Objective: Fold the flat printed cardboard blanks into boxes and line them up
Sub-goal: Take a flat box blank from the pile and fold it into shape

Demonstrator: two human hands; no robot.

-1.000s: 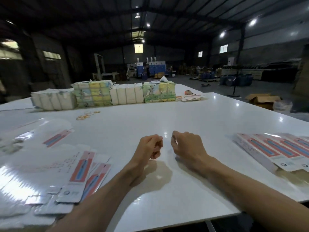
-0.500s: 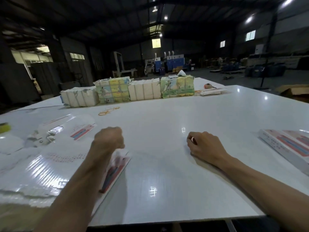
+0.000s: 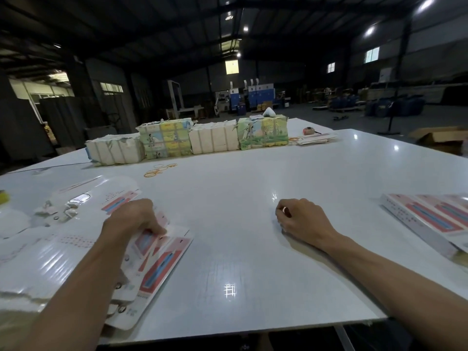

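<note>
Red-and-white printed flat cardboard blanks lie fanned at the glossy white table's left side, partly hidden under my forearm. My left hand pinches the top one. My right hand rests fisted, holding nothing. Folded red-and-white boxes run off-frame to the right.

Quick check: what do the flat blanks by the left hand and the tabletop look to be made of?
Blanks: thin printed cardboard, seemingly gloss-coated; they lie flat, fan out in overlapping sheets and catch glare. Tabletop: hard, smooth white panel, glossy, perhaps laminate; it mirrors the ceiling lights sharply.
</note>
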